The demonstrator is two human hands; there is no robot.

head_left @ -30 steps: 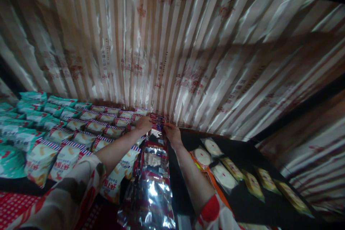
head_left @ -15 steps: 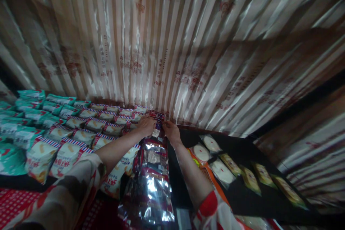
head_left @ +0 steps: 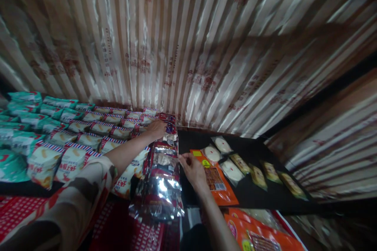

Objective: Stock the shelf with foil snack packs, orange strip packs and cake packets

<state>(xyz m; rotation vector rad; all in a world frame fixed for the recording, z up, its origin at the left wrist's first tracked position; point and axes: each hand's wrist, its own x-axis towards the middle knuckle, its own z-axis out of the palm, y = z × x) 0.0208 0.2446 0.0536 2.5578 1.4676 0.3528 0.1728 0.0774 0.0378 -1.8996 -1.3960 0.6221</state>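
A row of overlapping shiny dark-red snack packets (head_left: 165,184) runs from the back wall toward me. At its far end my left hand (head_left: 157,129) rests on a dark-red and purple packet, its bent fingers closed on the left edge. Lower down, on the row's right side, my right hand (head_left: 193,172) has thumb and forefinger pinched at the edge of a packet. Just right of that hand lies an orange snack bag (head_left: 215,178) with a clear window. Left of the row stand white shrimp-snack bags (head_left: 101,128) with striped tops. Fine print is too blurred to read.
Green snack bags (head_left: 26,117) fill the far left. Round white packets (head_left: 232,170) and small yellow packets (head_left: 259,176) lie on the black shelf (head_left: 203,141) at right. Red baskets (head_left: 20,211) and more orange bags (head_left: 250,231) are in front. A corrugated, film-covered wall (head_left: 176,47) rises behind.
My right hand has moved back toward me, from the far end of the row to its middle right edge. My left hand stays at the far packet. The view has shifted slightly right.
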